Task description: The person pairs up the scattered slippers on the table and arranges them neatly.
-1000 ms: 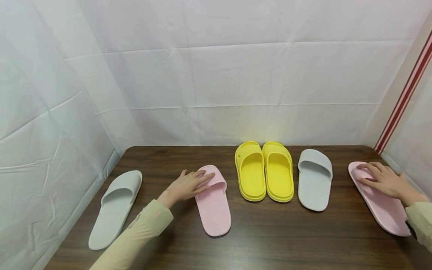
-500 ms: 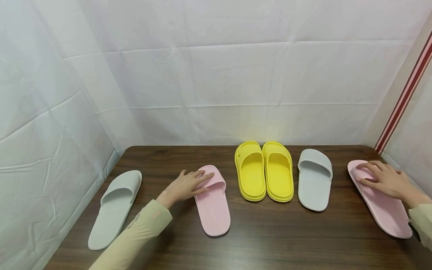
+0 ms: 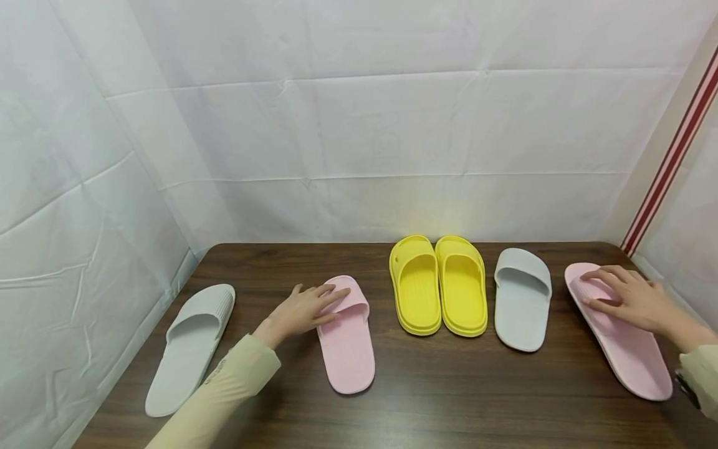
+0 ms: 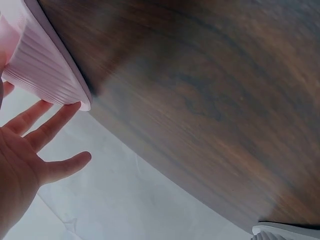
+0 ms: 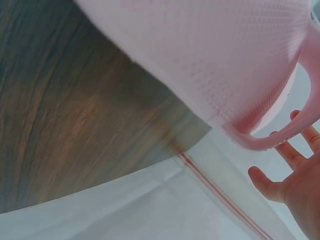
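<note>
On the dark wooden table (image 3: 449, 399) lie two pink slippers. My left hand (image 3: 316, 305) rests with straight fingers on the strap of the left pink slipper (image 3: 346, 349). In the left wrist view my left hand (image 4: 35, 145) is spread beside that slipper's ribbed strap (image 4: 42, 65). My right hand (image 3: 617, 293) lies flat on the toe end of the right pink slipper (image 3: 631, 355), near the table's right edge. In the right wrist view the right hand's fingers (image 5: 292, 175) are spread next to that slipper (image 5: 215, 55).
A yellow pair (image 3: 439, 284) stands side by side at the back middle. One grey slipper (image 3: 521, 299) lies just right of it, another grey slipper (image 3: 191, 346) at the far left. White cloth walls enclose the table; a red-striped band (image 3: 667, 162) runs up the right corner.
Both pink slippers have slid a little to the left under the hands. The right one is now closer to the grey slipper; the left one has turned slightly.
</note>
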{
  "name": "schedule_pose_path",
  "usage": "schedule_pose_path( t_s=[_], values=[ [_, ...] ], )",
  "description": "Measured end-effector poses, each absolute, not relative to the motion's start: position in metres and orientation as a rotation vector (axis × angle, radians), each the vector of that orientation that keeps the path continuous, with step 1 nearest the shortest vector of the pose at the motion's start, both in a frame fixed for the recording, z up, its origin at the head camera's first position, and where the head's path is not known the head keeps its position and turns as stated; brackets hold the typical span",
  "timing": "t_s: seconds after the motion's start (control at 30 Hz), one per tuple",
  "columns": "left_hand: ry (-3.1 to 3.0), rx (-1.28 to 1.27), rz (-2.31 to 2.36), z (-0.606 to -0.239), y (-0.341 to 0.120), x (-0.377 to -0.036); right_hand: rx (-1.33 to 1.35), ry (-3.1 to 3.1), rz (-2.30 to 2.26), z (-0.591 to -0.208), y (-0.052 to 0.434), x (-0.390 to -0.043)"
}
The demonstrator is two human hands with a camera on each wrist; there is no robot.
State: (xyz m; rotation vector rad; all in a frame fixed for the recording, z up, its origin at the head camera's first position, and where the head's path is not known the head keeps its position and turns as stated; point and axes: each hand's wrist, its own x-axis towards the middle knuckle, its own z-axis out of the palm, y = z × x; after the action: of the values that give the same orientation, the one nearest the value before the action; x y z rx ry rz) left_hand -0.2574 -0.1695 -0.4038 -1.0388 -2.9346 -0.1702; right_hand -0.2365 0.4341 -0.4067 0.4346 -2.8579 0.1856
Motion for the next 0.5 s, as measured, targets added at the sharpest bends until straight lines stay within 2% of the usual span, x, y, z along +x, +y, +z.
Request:
schedule_pose_path(
  t_s=[0.5],
  values=[
    [-2.930, -1.037, -0.187, -0.403, -0.177, -0.256, 0.527, -2.800, 0.322, -0.393, 0.393, -0.233]
  ],
)
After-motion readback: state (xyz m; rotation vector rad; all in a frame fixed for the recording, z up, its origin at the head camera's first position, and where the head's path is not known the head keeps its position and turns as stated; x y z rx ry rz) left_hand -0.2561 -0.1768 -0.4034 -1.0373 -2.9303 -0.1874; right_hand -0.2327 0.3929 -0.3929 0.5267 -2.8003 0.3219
